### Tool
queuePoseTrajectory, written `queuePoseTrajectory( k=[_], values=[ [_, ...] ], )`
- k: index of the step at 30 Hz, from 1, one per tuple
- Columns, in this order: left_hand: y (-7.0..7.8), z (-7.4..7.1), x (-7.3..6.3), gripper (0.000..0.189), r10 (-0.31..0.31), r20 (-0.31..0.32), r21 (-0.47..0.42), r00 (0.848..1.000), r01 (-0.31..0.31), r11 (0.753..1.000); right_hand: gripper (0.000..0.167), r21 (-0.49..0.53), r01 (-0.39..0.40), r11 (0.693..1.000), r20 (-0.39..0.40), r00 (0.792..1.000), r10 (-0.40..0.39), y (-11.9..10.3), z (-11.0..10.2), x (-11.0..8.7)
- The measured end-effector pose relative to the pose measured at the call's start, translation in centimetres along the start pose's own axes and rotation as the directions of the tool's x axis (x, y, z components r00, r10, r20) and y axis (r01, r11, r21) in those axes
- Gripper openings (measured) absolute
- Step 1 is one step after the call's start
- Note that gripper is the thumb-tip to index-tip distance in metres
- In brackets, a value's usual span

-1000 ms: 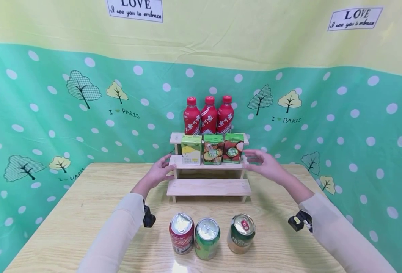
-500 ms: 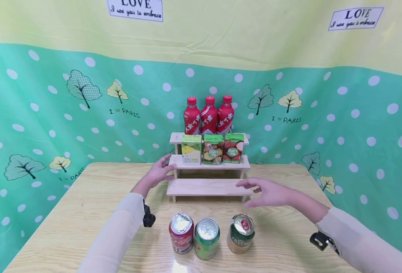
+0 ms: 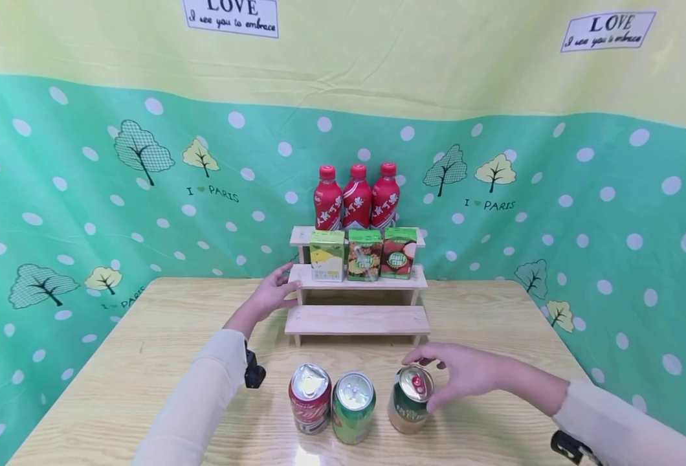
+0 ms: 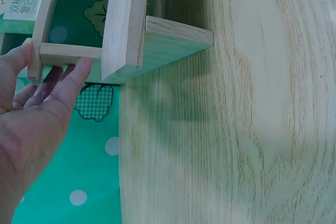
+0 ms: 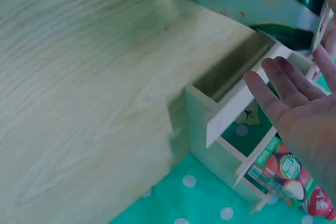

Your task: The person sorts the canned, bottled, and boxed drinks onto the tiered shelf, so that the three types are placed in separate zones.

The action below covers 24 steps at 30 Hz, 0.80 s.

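A three-tier wooden stand [image 3: 357, 318] rests on the table. My left hand [image 3: 272, 294] holds the left end of its middle tier, thumb on the plank edge [image 4: 35, 59] and fingers by the side support. My right hand [image 3: 465, 372] is at the dark green can [image 3: 407, 412], fingers and thumb spread around its top. In the right wrist view its fingers [image 5: 286, 85] are loosely bent near the can's rim; contact is hard to tell. To that can's left stand a red can [image 3: 310, 408] and a light green can [image 3: 353, 421], side by side.
Three juice cartons, one a yellow-green carton [image 3: 327, 262], stand on the middle tier. Behind them on the top tier are three red bottles, including a middle bottle [image 3: 357, 199]. A patterned curtain [image 3: 203, 226] hangs behind the wooden table [image 3: 162, 336].
My right hand has left the right end of the stand's middle tier and come down toward me to the dark green can. My left hand stays on the stand.
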<state>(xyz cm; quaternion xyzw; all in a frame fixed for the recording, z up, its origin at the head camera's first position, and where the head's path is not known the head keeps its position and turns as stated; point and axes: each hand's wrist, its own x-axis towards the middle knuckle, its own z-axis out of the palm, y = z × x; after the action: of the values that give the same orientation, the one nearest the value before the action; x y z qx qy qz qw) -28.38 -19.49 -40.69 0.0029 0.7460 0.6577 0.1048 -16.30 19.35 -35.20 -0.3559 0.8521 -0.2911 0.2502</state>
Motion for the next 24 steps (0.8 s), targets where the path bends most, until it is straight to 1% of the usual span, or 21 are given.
queuePoseTrajectory(
  k=[3, 7, 14, 16, 22, 24],
  values=[
    [0.1, 0.0, 0.0, 0.069, -0.005, 0.003, -0.005, 1.000, 0.005, 1.000, 0.067, -0.005, 0.007, 1.000, -0.010, 1.000, -0.007, 0.1, 0.4, -0.1],
    [-0.1, -0.1, 0.3, 0.068, -0.014, 0.012, -0.020, 1.000, 0.014, 1.000, 0.068, 0.014, -0.003, 1.000, -0.019, 1.000, 0.004, 0.3, 0.9, 0.0],
    [-0.2, -0.1, 0.4, 0.068, -0.031, 0.005, -0.028, 1.000, 0.031, 0.999, 0.069, 0.063, 0.031, 0.998, -0.031, 0.999, -0.029, 0.9, 1.8, 0.3],
    [-0.1, -0.1, 0.4, 0.067, -0.029, 0.008, -0.024, 1.000, 0.030, 0.999, 0.070, 0.073, 0.031, 0.997, -0.030, 0.999, -0.029, 1.0, 2.0, 0.3],
    [0.0, 0.0, 0.2, 0.067, -0.017, 0.006, -0.033, 1.000, 0.017, 0.999, 0.071, 0.065, 0.023, 0.998, -0.036, 0.999, -0.020, 0.9, 2.3, 0.5],
    [0.0, 0.0, 0.2, 0.067, -0.023, 0.000, -0.038, 1.000, 0.023, 0.999, 0.070, 0.064, 0.023, 0.998, -0.037, 0.999, -0.021, 0.9, 2.4, 0.6]
  ],
)
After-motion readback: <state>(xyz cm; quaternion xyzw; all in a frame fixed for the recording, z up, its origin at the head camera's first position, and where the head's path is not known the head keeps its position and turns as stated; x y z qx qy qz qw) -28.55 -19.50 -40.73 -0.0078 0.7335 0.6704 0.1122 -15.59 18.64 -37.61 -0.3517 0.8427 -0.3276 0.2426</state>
